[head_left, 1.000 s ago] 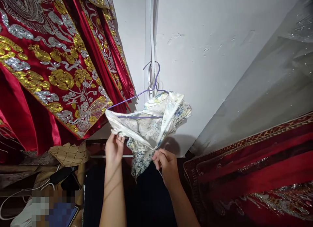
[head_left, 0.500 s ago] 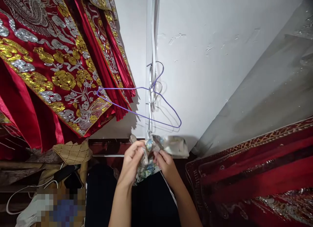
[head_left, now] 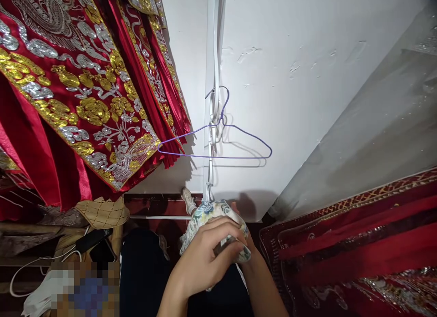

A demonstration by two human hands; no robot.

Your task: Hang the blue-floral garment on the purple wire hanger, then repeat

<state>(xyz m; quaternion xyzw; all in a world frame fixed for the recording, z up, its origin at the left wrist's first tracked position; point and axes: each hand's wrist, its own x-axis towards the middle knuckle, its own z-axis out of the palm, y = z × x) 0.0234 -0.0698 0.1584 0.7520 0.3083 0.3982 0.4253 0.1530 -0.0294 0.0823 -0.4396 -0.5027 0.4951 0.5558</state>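
Observation:
A piece of floral cloth [head_left: 213, 211], pale with blue-green and yellow flowers, is bunched between my hands above my lap. My left hand [head_left: 211, 246] is curled over its near side, with a fold of fabric sticking out between thumb and fingers. On the far right side, my right hand [head_left: 252, 248] holds the cloth from behind; only its fingertips and the part by the wrist show, the rest being covered. Just beyond the hands, an unloaded purple wire hanger [head_left: 215, 157] hangs by its hook from a white looped strap [head_left: 216, 71] against the wall.
Red garments with gold and silver embroidery [head_left: 92, 109] hang at the left. More red beaded fabric [head_left: 358, 235] is at the lower right, under a translucent cover [head_left: 341, 139]. A black phone-like object [head_left: 92, 239] and a white cable [head_left: 20, 273] lie lower left. A shoe [head_left: 187, 200] stands by the wall.
My left hand has moved right and closed over the cloth, and my right hand has gone behind it. The cloth is bunched differently. The hanger has swung from tilted to nearly level.

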